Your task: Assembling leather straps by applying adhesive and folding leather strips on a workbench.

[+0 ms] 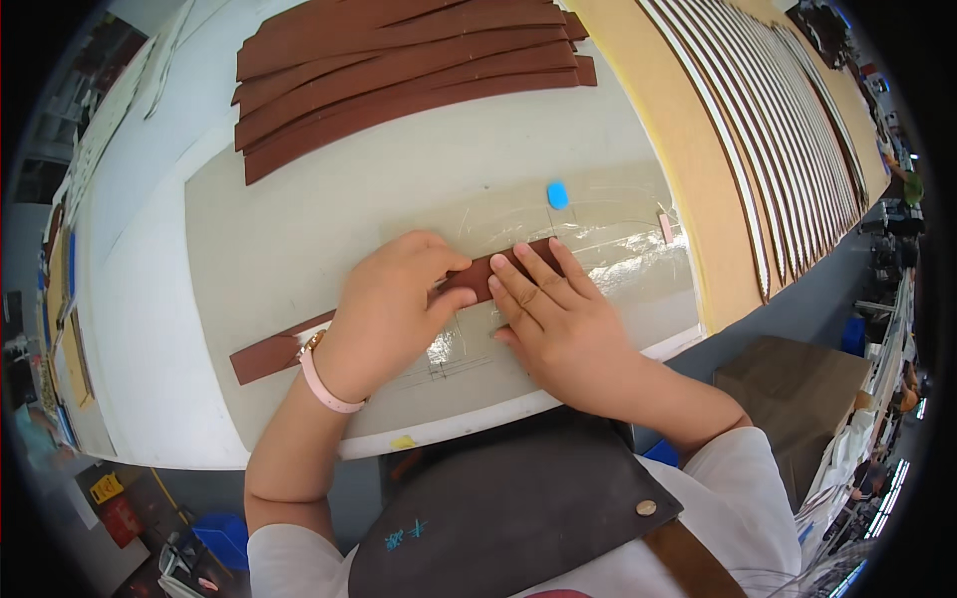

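Observation:
A reddish-brown leather strip (267, 359) lies slantwise across the grey mat (289, 234), rising toward the right. Bent around the strip's middle, the thumb and fingertips of my left hand (389, 309) pinch at its two edges. My right hand (570, 324) rests on the strip's right end, its fingers stretched out flat and slightly apart. A pale patch shows on the strip beside my left wrist, which covers part of it. Shiny clear film (633, 261) with pencil-like lines lies around my right hand. Just beyond its fingertips sits a small blue oval piece (557, 194).
At the far side is a pile of similar brown strips (399, 75). On the right, a tan board (688, 149) carries a row of long dark-and-white strips (773, 130). A small pink piece (666, 229) lies near the mat's right edge. A brown box (797, 399) stands below, right.

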